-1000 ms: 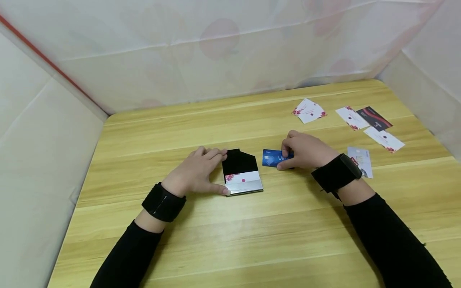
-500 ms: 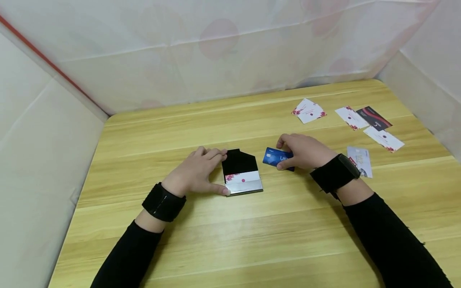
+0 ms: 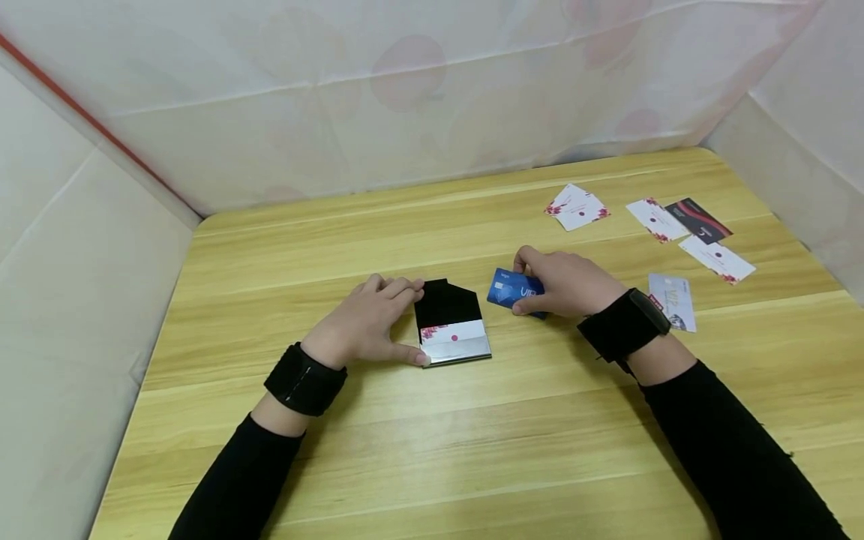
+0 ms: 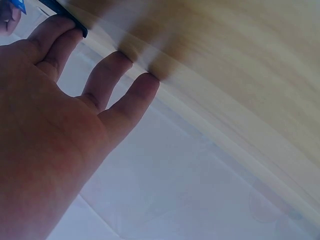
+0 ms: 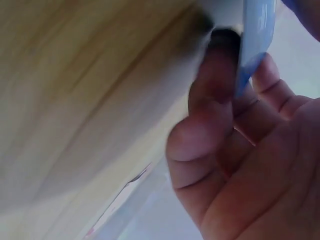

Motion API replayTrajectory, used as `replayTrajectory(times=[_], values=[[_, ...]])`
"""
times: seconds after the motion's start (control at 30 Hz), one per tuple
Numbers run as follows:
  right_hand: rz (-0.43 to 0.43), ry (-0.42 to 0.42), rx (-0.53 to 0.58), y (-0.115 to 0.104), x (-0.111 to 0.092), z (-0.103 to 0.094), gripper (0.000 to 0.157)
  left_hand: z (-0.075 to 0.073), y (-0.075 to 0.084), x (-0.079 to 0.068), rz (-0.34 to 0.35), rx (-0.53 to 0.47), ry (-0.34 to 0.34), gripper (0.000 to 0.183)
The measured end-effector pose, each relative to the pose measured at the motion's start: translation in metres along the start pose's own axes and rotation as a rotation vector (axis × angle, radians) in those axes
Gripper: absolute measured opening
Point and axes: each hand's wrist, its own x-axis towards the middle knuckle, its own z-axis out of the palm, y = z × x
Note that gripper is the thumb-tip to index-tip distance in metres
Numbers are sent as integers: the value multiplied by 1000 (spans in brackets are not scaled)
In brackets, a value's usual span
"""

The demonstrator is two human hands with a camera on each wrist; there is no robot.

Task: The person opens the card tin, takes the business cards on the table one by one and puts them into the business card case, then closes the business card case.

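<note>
A card case (image 3: 448, 304) lies unfolded on the table in the head view. Its lid is black inside, and a white card with pink flowers (image 3: 454, 331) sits in its silvery lower part. My left hand (image 3: 364, 322) rests at the case's left side, thumb on the near corner and fingertips at the lid's edge. The left wrist view shows these fingers (image 4: 127, 100) spread, the foremost at the dark edge. To the right of the case, my right hand (image 3: 567, 285) pinches a blue VIP card (image 3: 509, 289) between thumb and fingers. The card is tilted, with its right end hidden.
Two overlapping white cards (image 3: 577, 206) lie at the back. Further right are a white flowered card (image 3: 655, 219), a black card (image 3: 698, 220) and another white card (image 3: 717, 259). A silvery VIP card (image 3: 677, 304) lies near the right wrist. Cloth walls (image 3: 283, 90) enclose the table's back and sides.
My right fingers have shifted to the blue card's far edge, and the card has turned, tilted up and moved slightly left. The left hand and the case have stayed in place.
</note>
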Motion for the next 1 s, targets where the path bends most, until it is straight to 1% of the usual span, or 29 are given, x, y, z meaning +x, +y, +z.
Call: replayTrajectory(times=[0.1,0.23,0.37,0.5,0.63,0.7,0.77,0.87,1.0], values=[[-28,41,-25,1,1,2,53,0,0,0,1,0,2,104],[-107,119,-35,1,1,3,45,-1,1,1,-2,-2,4,103],[-182,185,-27,-6,0,2,40,0,0,1,-4,-5,2,104],[-235,242,-2,-14,0,-1,41,-1,0,-1,-9,-10,0,105],[-283,289,-2,-19,1,-4,48,-2,-1,-2,-18,-6,-1,104],[-301,315,-17,-22,1,-4,51,-1,-1,-2,-19,-5,-3,104],[-315,349,-33,-25,0,-4,50,-1,-1,-2,-17,-5,-3,104],[-325,415,-45,-31,-3,-4,41,0,0,-1,-12,-7,1,104],[-335,498,-26,-41,-5,-4,33,0,-1,0,-11,5,2,104]])
